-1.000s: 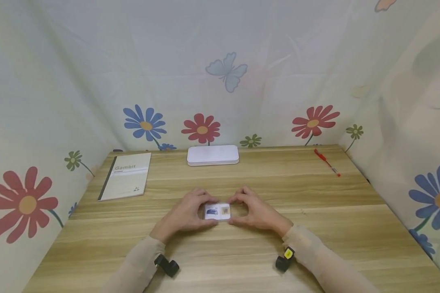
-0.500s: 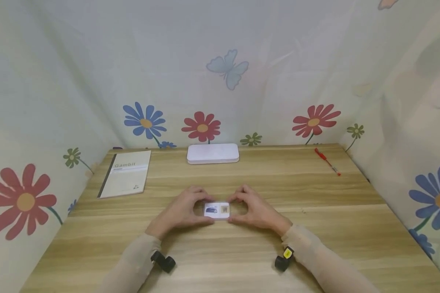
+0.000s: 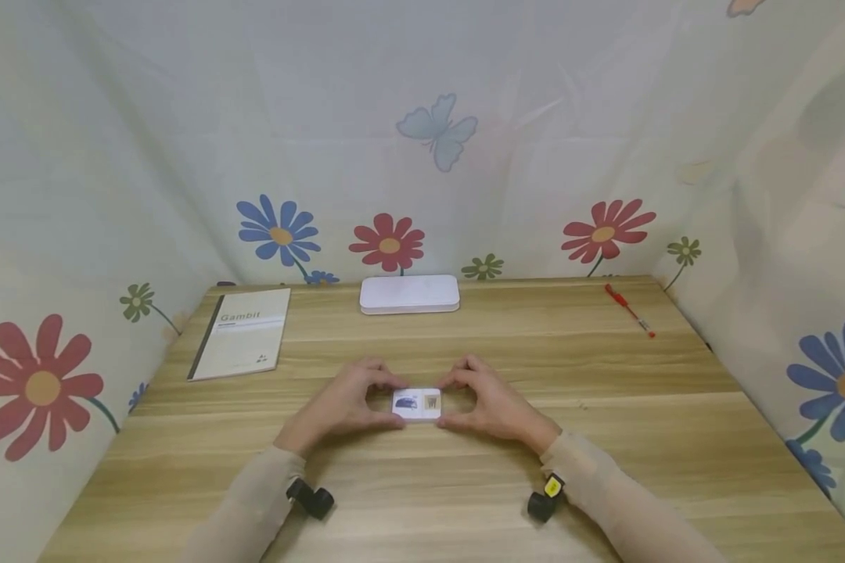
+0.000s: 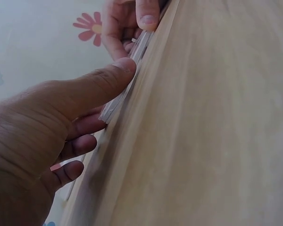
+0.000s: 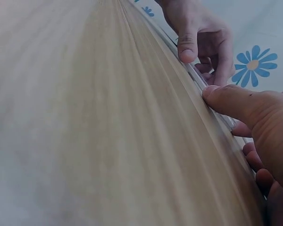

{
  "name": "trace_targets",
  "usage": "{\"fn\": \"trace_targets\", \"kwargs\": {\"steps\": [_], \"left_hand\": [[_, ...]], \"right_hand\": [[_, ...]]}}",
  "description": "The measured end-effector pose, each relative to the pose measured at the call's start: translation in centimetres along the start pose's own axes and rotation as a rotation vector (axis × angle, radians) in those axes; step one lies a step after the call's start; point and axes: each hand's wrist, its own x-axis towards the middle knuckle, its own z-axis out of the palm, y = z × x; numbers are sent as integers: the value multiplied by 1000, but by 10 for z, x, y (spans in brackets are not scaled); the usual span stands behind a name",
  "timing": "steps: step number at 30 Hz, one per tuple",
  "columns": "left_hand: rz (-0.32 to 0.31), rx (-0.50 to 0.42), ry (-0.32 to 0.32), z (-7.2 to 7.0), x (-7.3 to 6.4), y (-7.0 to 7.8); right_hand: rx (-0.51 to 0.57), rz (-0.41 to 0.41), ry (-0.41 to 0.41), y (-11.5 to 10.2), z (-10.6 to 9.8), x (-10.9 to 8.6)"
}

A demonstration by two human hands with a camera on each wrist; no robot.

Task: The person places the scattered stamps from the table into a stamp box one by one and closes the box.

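A small flat white case point(image 3: 417, 404) with clear edges lies at the middle of the table, showing a dark blue picture and a brown one on top. At its left end my left hand point(image 3: 348, 397) pinches it between the thumb at the near edge and the fingers at the far edge. My right hand point(image 3: 489, 400) holds the right end in the same way. In the left wrist view the left thumb presses the side of the case point(image 4: 114, 104). The right wrist view has the right thumb point(image 5: 226, 99) against the case's edge.
A white rounded box point(image 3: 409, 293) stands at the back of the wooden table point(image 3: 422, 500). To the back left lies a notebook point(image 3: 242, 332) with a dark spine. A red pen point(image 3: 630, 310) is at the back right. Flowered cloth point(image 3: 507, 156) surrounds the table.
My left hand has slid a little to the left, uncovering more of the case's left end. The right hand and the case have hardly moved.
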Motion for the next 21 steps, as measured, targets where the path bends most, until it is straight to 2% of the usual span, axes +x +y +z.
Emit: {"fn": "trace_targets", "kwargs": {"steps": [13, 21], "left_hand": [[-15, -4, -6, -1, -1, 7], [-3, 62, -8, -1, -1, 10]], "right_hand": [[-10, 9, -3, -1, 0, -2], [-23, 8, -11, -1, -1, 0]]}}
